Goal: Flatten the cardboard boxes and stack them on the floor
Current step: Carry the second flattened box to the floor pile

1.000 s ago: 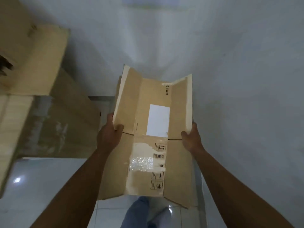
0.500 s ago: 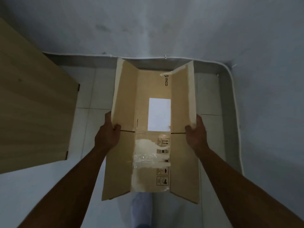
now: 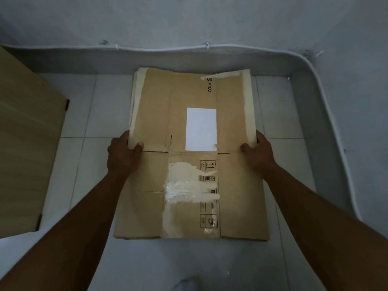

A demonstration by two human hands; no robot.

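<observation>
I have the flattened cardboard box [image 3: 193,185] spread between my two hands, and it looks to be lying on the tiled floor [image 3: 88,114], or as near as makes no difference. My left hand [image 3: 121,158] grips its left edge and my right hand [image 3: 260,154] grips the right edge. On each side the thumb is on top and the fingers [image 3: 126,136] are curled round the rim, so neither has let go. The sheet runs away from the fingers toward the wall [image 3: 189,22], with its white label [image 3: 201,129] just beyond them and the torn tape [image 3: 186,192] on the near side. At the far-left corner I see pale layered edges that may be other sheets underneath, but I cannot tell. I judge this box flattened and placed, with only the release left. The wooden panel [image 3: 27,143] stands well to the left of my left fingers, and a cable [image 3: 315,85] skirts the wall past my right. No unflattened boxes are in view, so I cannot say how many remain.
</observation>
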